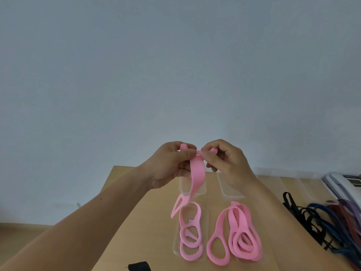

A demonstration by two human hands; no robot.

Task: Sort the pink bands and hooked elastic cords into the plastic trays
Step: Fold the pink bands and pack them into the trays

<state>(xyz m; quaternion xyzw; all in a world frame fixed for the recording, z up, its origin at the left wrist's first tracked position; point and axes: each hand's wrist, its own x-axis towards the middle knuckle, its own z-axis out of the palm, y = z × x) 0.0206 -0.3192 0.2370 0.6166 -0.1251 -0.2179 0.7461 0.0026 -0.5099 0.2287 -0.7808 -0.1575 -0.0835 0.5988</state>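
Now, over the near plastic tray (207,227) with its sorted pink bands (183,234), my left hand (168,167) and right hand (228,165) pinch the top fold of the hanging pink band (197,173), which I should untwist before lowering.

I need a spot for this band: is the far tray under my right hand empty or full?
Empty where visible: only tabletop shows through the tray; the right hand hides its far end.

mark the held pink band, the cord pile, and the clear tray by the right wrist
held pink band (197,176): head view, middle of the hanging strap.
cord pile (340,216): head view, coloured strands mid-pile.
clear tray (229,187): head view, bare floor of the tray.
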